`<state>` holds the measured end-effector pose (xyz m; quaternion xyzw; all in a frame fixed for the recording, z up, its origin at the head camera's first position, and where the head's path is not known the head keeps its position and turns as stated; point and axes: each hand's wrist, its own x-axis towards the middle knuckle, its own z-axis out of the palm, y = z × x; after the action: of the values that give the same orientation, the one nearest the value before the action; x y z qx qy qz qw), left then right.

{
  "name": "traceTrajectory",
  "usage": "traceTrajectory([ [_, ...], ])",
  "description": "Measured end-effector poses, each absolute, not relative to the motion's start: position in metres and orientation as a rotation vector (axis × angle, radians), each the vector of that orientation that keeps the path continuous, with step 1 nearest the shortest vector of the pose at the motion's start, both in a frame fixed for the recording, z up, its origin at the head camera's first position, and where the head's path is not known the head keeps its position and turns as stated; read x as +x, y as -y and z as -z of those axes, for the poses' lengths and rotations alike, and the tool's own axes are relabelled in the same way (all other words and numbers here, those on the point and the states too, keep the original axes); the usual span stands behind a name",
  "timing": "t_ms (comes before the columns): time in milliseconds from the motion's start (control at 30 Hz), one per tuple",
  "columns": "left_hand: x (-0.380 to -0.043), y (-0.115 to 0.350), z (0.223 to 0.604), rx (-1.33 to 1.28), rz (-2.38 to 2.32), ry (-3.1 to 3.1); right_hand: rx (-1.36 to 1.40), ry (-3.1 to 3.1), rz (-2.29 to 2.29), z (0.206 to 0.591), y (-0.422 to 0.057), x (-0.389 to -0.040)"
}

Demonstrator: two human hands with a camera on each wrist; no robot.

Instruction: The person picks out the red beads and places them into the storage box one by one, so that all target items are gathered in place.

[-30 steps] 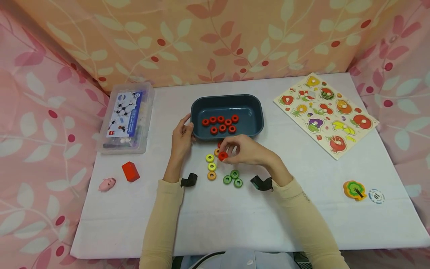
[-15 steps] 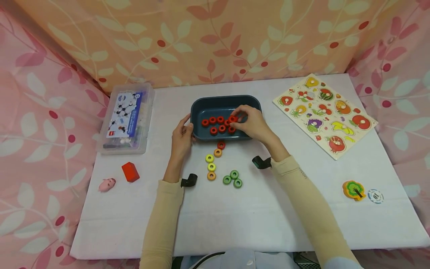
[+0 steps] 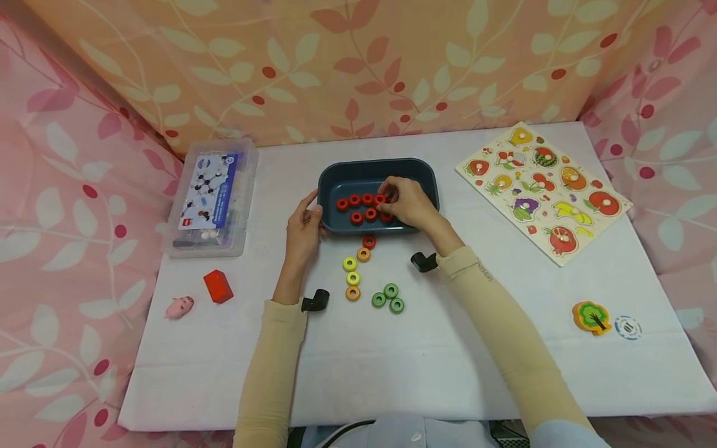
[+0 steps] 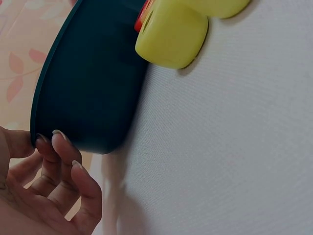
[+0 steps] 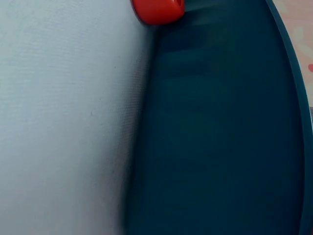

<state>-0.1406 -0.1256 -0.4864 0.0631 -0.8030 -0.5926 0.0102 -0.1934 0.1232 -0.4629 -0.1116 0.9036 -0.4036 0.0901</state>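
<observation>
In the head view my left hand [image 3: 303,232] grips the left end of a dark blue tray [image 3: 414,169]. Its thumb and fingers pinch the tray's rim [image 4: 45,73] in the left wrist view. Reaching over the tray's front side, my right hand [image 3: 411,202] pinches a red ring-shaped bead [image 3: 380,199] among several others like it. Part of that group lies hidden behind the fingers. In front of the tray on the cloth are a red bead [image 3: 368,242], two orange beads [image 3: 363,254], two yellow beads [image 3: 353,278] and three green beads [image 3: 391,290]. The right wrist view shows no fingers.
A clear plastic case [image 3: 207,193] stands at the back left, with a red block [image 3: 218,286] and a pink pig figure [image 3: 179,307] before it. To the right lie a fruit puzzle board [image 3: 543,186], a tree piece [image 3: 590,317] and a round chip [image 3: 628,327].
My right hand has carried a red bead from in front of the tray into it, then shifted slightly left among the red beads. The left hand stays on the rim.
</observation>
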Motion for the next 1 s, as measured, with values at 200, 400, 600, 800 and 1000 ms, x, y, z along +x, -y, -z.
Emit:
traceTrajectory([
  [200,-0.141,0.125,0.487,0.209,1.857,2.511,-0.352,-2.682,1.198,0.464,-0.125,-0.193],
  [400,-0.141,0.125,0.488,0.208,1.851,2.524,-0.354,-2.704,1.232,0.459,-0.128,-0.188],
  [600,-0.141,0.125,0.487,0.227,1.853,2.519,-0.486,-2.662,1.414,0.446,-0.122,-0.168],
  [800,-0.139,0.125,0.481,0.182,1.876,2.498,-0.784,-2.469,1.509,0.434,-0.11,-0.139],
  [1000,-0.141,0.126,0.486,0.178,1.889,2.475,-0.816,-2.304,1.324,0.432,-0.107,-0.119],
])
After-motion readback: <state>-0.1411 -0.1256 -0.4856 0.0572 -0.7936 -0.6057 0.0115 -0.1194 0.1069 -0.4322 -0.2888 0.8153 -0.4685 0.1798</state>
